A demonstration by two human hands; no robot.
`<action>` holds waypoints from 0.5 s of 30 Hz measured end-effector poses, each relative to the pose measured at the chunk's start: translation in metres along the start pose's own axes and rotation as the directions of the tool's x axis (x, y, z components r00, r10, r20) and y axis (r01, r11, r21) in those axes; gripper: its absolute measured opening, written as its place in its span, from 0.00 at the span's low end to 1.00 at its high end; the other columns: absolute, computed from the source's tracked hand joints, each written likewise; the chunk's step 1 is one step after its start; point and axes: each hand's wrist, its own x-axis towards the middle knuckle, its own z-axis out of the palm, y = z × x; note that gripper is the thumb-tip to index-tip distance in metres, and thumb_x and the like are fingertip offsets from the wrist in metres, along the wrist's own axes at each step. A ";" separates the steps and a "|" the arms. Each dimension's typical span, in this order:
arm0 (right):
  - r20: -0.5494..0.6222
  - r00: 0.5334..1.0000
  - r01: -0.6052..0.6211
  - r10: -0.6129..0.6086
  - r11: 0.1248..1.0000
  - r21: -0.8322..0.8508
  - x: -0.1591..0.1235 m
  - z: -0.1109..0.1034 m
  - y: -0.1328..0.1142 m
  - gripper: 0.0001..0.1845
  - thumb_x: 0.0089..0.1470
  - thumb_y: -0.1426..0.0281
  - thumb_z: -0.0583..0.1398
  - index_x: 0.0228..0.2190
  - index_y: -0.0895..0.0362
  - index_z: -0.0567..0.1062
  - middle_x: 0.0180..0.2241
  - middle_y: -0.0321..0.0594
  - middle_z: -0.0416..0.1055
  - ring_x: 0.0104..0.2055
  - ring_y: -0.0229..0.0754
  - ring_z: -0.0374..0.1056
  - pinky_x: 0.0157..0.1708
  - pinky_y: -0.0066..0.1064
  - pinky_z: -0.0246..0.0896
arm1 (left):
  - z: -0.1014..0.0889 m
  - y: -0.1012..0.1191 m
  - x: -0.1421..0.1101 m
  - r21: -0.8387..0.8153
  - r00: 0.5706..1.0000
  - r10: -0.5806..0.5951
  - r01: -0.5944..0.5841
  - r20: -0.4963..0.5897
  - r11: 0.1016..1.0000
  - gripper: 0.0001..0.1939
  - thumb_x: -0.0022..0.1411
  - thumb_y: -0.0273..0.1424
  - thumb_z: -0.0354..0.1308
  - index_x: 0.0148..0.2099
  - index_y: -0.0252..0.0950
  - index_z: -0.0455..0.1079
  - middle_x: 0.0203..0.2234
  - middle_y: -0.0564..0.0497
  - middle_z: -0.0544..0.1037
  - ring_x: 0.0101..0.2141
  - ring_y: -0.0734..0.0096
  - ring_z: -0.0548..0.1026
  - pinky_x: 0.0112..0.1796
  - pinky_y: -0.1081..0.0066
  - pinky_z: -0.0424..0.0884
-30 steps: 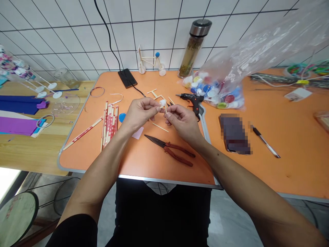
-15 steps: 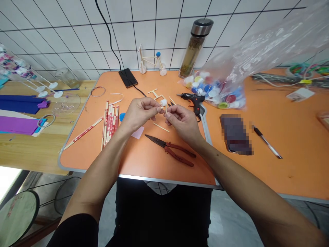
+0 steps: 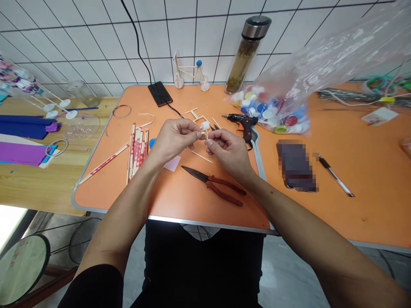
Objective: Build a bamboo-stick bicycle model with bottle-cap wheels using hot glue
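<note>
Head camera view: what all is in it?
Wall: one, white, back.
Table: one, orange, centre.
Wooden table: one, tan, left.
Sheets: several, blue and purple, left.
Chopsticks: several, red-patterned, left.
Stick pieces: several, cream, centre.
Small cap: one, white, centre.
Long-nose pliers: one, red-handled, front.
Glue gun: one, black, centre.
Stick model: one, cream, back.
Lidded bottle: one, clear, back.
Bag of caps: one, clear, right.
Flat slab: one, black, back.
Pixelated phone: one, dark, right.
Pen: one, black-and-white, right.
Stool: one, pale, left.
Left hand: one, bare, centre.
Right hand: one, bare, centre.
</note>
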 end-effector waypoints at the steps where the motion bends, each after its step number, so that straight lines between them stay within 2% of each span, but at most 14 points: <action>1: -0.003 1.000 -0.003 0.003 1.000 -0.002 0.000 0.000 0.000 0.13 0.58 0.56 0.72 0.37 0.52 0.82 0.30 0.35 0.77 0.31 0.40 0.74 0.34 0.34 0.73 | 0.000 0.000 0.000 0.001 1.000 -0.002 0.002 0.001 1.000 0.05 0.56 0.30 0.74 0.33 0.34 0.84 0.31 0.46 0.88 0.24 0.75 0.77 0.26 0.75 0.74; 15: 0.005 1.000 0.023 -0.022 0.999 -0.043 -0.001 0.000 0.001 0.15 0.61 0.54 0.72 0.39 0.52 0.82 0.31 0.35 0.77 0.31 0.40 0.74 0.35 0.35 0.73 | 0.002 0.003 -0.002 0.009 0.999 -0.043 0.043 -0.006 0.999 0.04 0.55 0.29 0.73 0.32 0.34 0.83 0.31 0.45 0.89 0.22 0.76 0.75 0.24 0.75 0.71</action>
